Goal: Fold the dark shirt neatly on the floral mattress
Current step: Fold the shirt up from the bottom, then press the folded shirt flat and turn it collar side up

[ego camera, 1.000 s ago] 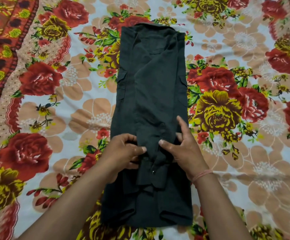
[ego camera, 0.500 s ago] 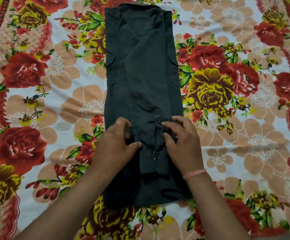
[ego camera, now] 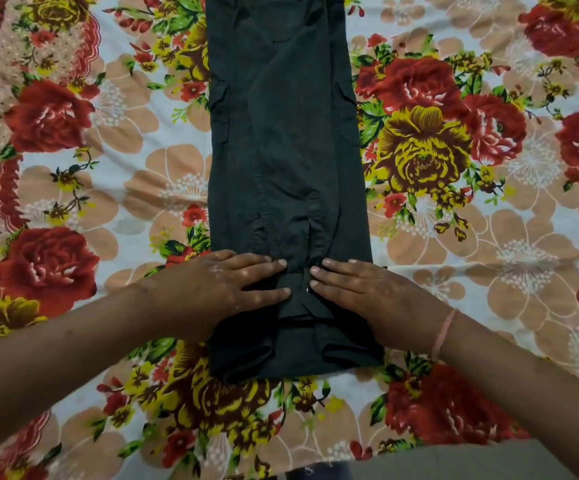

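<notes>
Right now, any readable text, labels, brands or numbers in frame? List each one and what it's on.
No readable text anywhere in this view.
dark shirt: no tag, label or print showing, only a plain metal snap.
floral mattress: flower pattern only, no words.
pink wrist band: plain, no writing visible.

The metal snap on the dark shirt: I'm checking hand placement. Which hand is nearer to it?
Right. Fingers of the right hand end just beside the snap; the left hand lies flat farther off on its other side.
</notes>
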